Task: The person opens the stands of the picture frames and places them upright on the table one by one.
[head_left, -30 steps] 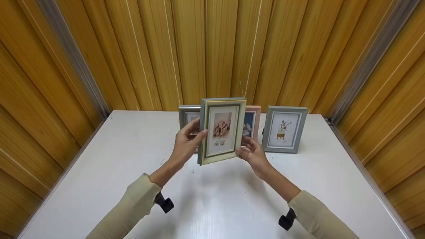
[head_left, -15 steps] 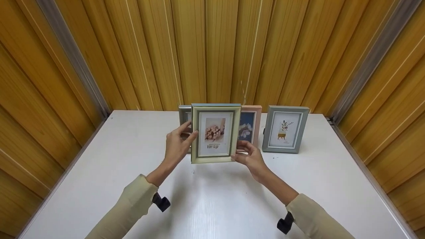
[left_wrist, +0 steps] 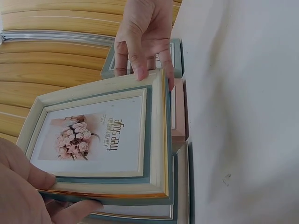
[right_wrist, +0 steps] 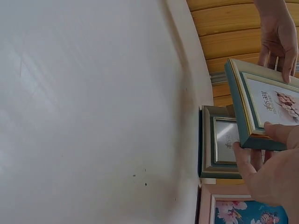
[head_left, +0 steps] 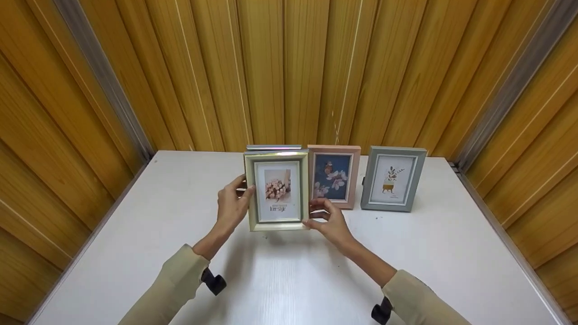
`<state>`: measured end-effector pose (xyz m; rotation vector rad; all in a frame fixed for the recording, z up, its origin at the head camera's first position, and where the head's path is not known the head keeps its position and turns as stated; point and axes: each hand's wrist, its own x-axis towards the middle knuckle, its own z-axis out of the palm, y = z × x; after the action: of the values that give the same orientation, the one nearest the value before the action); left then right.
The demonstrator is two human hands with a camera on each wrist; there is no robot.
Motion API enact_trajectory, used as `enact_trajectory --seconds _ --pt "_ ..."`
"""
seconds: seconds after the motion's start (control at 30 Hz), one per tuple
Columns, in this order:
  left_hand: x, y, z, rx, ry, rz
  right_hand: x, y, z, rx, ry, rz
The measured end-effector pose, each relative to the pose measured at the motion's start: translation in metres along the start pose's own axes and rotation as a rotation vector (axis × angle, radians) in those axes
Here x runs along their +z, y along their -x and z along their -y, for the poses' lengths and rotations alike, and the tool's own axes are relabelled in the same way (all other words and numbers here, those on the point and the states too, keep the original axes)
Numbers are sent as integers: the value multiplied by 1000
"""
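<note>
Both hands hold a cream picture frame [head_left: 277, 192] with a pink bouquet picture and "free style" lettering, upright and above the table. My left hand [head_left: 232, 203] grips its left edge, thumb in front and fingers behind. On the lower right edge, my right hand [head_left: 332, 223] pinches the frame between thumb and fingers. Directly behind it stands another picture frame [right_wrist: 208, 140], mostly hidden in the head view and similar in colour in the right wrist view. A pink picture frame [head_left: 356, 176] with a blossom picture stands just right of the held one.
Farther right, a grey-green picture frame [head_left: 368, 180] with a potted plant picture stands upright. The white table [head_left: 429, 262] meets wood-panelled walls [head_left: 266, 72] at the back and sides. Black wrist cameras [head_left: 214, 282] hang below the sleeves.
The held picture frame has moved left and down, and turned from angled to facing front. It now uncovers the pink frame and covers most of the one behind. Both hands have moved with it.
</note>
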<state>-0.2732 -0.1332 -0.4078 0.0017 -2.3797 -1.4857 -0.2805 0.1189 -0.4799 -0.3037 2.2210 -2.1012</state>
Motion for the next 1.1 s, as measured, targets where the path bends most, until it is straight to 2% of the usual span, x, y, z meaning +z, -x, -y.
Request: enact_trajectory --seconds 0.27,0.73,0.93,1.1 --pt "-16 0 21 -33 10 -15 20 -2 -10 -37 48 15" --pt "-59 1 59 -206 82 30 69 -12 -30 -73 54 86" --pt "-71 -2 79 -214 54 43 92 -16 -36 -86 76 73" --pt "-86 -10 92 -199 31 17 112 -24 -36 -99 45 90"
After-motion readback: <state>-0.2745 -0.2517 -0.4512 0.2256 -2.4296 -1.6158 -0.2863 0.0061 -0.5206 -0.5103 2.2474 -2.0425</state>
